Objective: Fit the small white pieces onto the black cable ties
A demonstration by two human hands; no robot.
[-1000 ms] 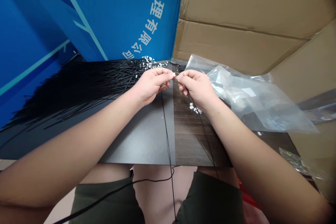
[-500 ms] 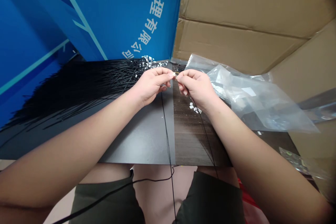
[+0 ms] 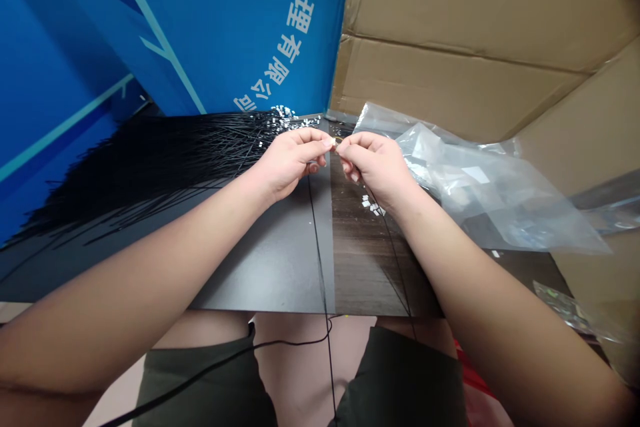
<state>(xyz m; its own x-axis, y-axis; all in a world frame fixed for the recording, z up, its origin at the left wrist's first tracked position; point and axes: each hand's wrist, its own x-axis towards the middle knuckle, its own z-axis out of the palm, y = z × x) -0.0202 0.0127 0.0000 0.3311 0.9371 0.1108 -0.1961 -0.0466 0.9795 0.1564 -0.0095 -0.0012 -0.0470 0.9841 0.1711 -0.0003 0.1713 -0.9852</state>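
My left hand (image 3: 295,159) pinches a tiny white connector (image 3: 333,142) between thumb and forefinger. Right beside it, my right hand (image 3: 371,161) is closed on a thin wire (image 3: 340,140), its short yellowish end bending toward the connector. Whether the wire end sits inside the connector is too small to tell. One black cable (image 3: 316,233) hangs down from below my left hand over the table edge. Another black strand (image 3: 395,253) runs down from my right hand. Several loose white connectors (image 3: 373,205) lie on the wood under my right wrist.
A large bundle of black cables (image 3: 145,160) with white connector ends (image 3: 283,119) lies at the left. Clear plastic bags (image 3: 480,180) cover the right side. A blue panel (image 3: 215,20) and cardboard (image 3: 465,7) wall in the back. A small bag (image 3: 563,303) lies near the right edge.
Almost nothing differs. Both hands keep their pinch at the same spot, and the whole view has shifted very slightly.
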